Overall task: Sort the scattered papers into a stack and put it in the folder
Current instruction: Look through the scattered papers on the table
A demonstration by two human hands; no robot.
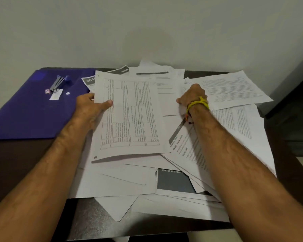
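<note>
Item: left hand, thumb on top and fingers beneath, pinching the left edge of a gathered stack. Right hand, fingers curled on a loose sheet just beside the stack; I cannot tell how firm that grip is.

Handling, by my estimate: light, limp, slippery sheet on sheet; best held at opposite edges, then tapped square.

Appearance: white printed pages, the top one ruled as a table. Scattered papers overlap across the dark worktop. Purple folder lies far left, a stapler on it.
</note>
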